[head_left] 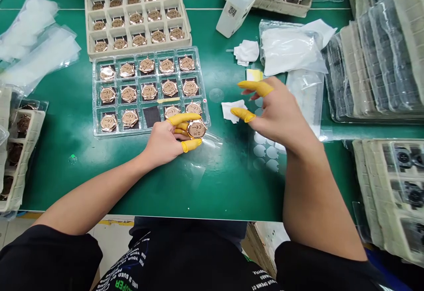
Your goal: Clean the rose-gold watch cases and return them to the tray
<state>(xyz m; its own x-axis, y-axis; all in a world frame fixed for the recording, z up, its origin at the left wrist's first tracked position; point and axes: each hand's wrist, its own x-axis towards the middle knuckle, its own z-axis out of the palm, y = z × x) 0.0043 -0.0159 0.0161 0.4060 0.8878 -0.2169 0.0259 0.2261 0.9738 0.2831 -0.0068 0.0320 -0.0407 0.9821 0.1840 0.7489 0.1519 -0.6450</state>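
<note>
Item 1: L hand [164, 143] is pinching rose-gold watch case [197, 128] btwn fingers in yellow finger cots [191, 146], case sitting at lower-right corner of clear plastic tray [94, 88], over its rim. Item 2: R hand [281, 114] is hovering, fingers apart, holding nothing, nearest white cloth scrap [234, 111] on green bench mat [62, 119].

- A plastic tray [94, 96] is lying on the surface [59, 171], holding watch cases [128, 94] in its compartments.
- A pulp tray [86, 17] is sitting just behind it.
- A wipe [234, 111] is lying right of the plastic tray.
</note>
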